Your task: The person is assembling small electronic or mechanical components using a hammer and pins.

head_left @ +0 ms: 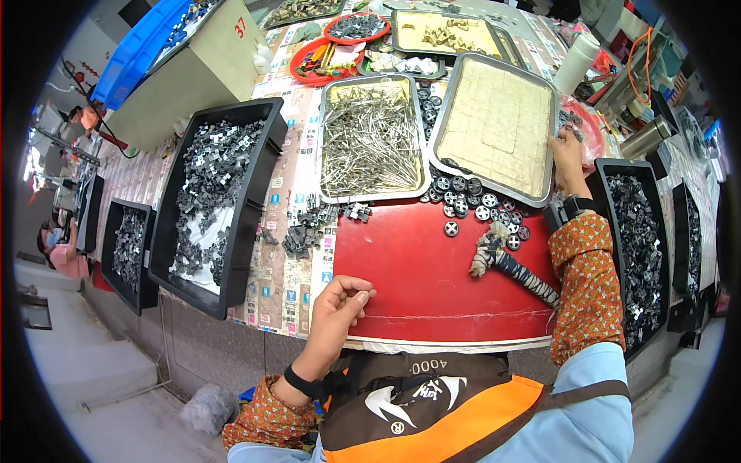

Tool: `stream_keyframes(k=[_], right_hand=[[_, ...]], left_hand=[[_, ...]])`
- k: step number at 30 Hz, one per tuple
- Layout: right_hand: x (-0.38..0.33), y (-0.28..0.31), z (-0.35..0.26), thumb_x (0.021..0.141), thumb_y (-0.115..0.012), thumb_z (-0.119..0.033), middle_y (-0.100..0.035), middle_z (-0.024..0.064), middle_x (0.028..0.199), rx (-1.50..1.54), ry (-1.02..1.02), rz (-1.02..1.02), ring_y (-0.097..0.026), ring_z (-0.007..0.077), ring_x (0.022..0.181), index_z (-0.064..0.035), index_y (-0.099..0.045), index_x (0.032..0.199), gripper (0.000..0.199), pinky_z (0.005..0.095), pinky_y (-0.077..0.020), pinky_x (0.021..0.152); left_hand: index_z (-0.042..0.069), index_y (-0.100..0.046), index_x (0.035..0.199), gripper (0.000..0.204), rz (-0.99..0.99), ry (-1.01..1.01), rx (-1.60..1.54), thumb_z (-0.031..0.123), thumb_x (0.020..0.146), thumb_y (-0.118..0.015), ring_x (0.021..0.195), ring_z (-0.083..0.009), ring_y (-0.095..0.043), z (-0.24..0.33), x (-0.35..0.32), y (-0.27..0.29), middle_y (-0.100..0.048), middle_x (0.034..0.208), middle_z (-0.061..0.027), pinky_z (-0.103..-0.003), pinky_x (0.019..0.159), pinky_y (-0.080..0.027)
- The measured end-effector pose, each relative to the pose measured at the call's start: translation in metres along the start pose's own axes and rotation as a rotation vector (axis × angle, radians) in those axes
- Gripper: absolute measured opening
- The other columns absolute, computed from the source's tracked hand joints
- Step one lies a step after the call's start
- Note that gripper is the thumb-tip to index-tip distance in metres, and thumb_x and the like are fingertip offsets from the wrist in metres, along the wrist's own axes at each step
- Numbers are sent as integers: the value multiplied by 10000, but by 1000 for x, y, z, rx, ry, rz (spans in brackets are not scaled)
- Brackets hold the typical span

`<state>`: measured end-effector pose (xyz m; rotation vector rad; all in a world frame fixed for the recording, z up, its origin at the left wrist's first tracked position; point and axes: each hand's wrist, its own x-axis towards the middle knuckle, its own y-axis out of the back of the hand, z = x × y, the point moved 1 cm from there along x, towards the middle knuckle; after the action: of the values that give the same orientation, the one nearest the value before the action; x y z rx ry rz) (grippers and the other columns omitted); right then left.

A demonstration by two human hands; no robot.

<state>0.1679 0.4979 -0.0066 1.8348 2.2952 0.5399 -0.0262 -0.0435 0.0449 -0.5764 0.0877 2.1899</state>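
My left hand (338, 307) is over the near left edge of a red work mat (401, 262). Its fingers are curled in against the thumb, and nothing shows at the tips. My right hand (569, 158) reaches forward past the right rim of a cream-lined metal tray (498, 123). Its fingers are at small dark grey parts (570, 118) in a translucent red bowl (593, 135); the fingertips are too hidden to show a grip. Small black wheels with silvery spokes (461, 205) lie at the mat's far edge. A hammer-like tool with a wrapped handle (529, 282) rests beside my right forearm.
A second metal tray (324, 166) holds many thin metal pins. Black bins (231, 285) of dark clips stand at left, another bin (665, 309) at right. Loose clips (305, 231) lie left of the mat. A white bottle (577, 62) stands far right. Another person (69, 255) sits far left.
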Motion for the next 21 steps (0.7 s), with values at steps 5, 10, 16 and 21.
stream_keyframes(k=[5, 10, 16, 21], right_hand=[[-26, 9, -18, 870, -731, -145, -718, 150, 977, -268, 113, 41, -698, 238, 848, 77, -610, 1228, 438, 331, -543, 797], [-69, 12, -39, 904, -694, -133, -719, 160, 998, -52, -265, -141, -709, 242, 867, 91, -616, 1237, 409, 326, -551, 798], [-80, 14, -42, 979, -639, -118, -663, 78, 882, 187, 68, -66, -583, 108, 717, 74, -632, 1073, 214, 266, -477, 674], [-129, 24, -94, 1008, -603, -82, -637, 99, 847, -124, 513, 170, -582, 153, 739, 3, -618, 1093, 121, 320, -475, 698]], left_hand=[[73, -652, 1135, 133, -20, -6, 3, 102, 1005, -645, 732, -23, -543, 3, 3, -4, -730, 1055, -47, -173, 640, -435], [75, -650, 1127, 124, -92, -42, 113, 95, 1006, -638, 776, -25, -542, 17, 7, -12, -708, 1027, -14, -185, 671, -438], [46, -663, 1114, 135, -298, -226, 423, 85, 986, -656, 859, -67, -582, 42, 30, -38, -685, 1047, 4, -240, 790, -481], [79, -671, 1100, 157, -419, -372, 701, 102, 946, -690, 892, -134, -621, 53, 29, -71, -679, 1028, -24, -286, 813, -492]])
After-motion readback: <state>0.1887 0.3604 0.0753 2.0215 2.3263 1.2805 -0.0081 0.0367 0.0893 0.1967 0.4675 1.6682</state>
